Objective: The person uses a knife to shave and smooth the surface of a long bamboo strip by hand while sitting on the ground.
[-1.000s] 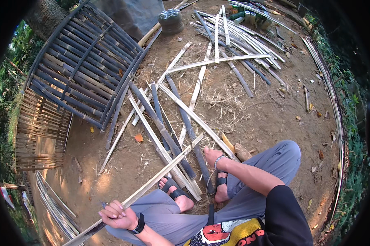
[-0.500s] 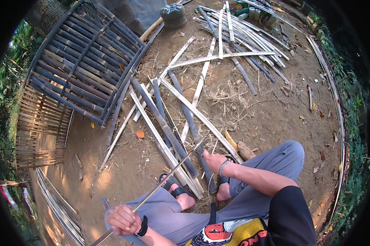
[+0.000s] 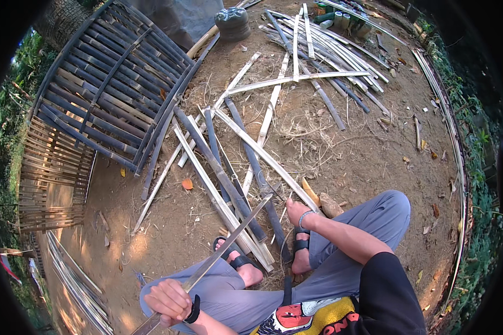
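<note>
My left hand, a dark band at its wrist, is closed round a long bamboo strip. The strip slants up from the lower left, across my left knee, to a far end in front of my feet. Just right of that end is my right hand, its fingers closed. A thin dark piece juts from those fingers toward the strip's tip; its kind is too small to tell. Several split bamboo lengths lie on the ground beneath, beside my sandalled feet.
At the far left stands a slatted bamboo frame. A pile of pale bamboo strips lies at the far right, near a dark, round, bulky container. More strips lie at the lower left. Shavings litter the soil.
The strip in my left hand has turned and shows a broader face. My right hand has shifted slightly right, away from the strip's end, and the thin dark piece at its fingers now shows.
</note>
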`<state>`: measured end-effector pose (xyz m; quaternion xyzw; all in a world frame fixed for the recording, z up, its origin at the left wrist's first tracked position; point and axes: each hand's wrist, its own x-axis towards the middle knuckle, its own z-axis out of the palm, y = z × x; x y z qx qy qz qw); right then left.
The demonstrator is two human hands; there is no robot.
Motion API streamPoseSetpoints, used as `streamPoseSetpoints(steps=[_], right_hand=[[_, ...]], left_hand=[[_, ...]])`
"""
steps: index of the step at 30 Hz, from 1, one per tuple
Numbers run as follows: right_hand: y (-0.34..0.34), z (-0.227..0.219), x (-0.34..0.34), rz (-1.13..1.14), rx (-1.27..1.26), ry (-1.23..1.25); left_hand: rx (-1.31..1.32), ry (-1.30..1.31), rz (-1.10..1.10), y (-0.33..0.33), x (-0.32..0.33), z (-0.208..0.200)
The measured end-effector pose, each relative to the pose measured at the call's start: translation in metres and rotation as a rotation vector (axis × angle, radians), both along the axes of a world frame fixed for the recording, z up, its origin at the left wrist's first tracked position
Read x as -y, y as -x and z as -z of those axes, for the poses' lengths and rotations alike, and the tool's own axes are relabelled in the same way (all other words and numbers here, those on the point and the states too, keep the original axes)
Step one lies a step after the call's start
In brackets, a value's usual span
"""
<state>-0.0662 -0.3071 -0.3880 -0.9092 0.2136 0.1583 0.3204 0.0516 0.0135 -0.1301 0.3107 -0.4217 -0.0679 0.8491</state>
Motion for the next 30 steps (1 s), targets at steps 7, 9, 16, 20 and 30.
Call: streamPoseSetpoints(steps=[7,9,16,20,30], right_hand=[[-0.002,0.031,0.020,0.026,0.046,0.050],[-0.010,0.026,0.013,0.068,0.017,0.030],[-0.008,0.050,0.029,0.067,-0.084,0.022],[-0.017,0.044,0.005,0.117,-0.086,0.001],[-0.028,0.006,0.024,0.128,-0.087,0.070]], left_hand=[[-0.088,0.019,-0.043,-0.002,0.006,0.000],[-0.097,0.008,-0.048,-0.003,0.001,-0.001],[-0.143,0.042,-0.123,-0.009,-0.002,0.007],[-0.110,0.016,-0.150,-0.013,-0.012,0.006],[-0.281,0.001,-0.425,-0.008,-0.018,0.014]])
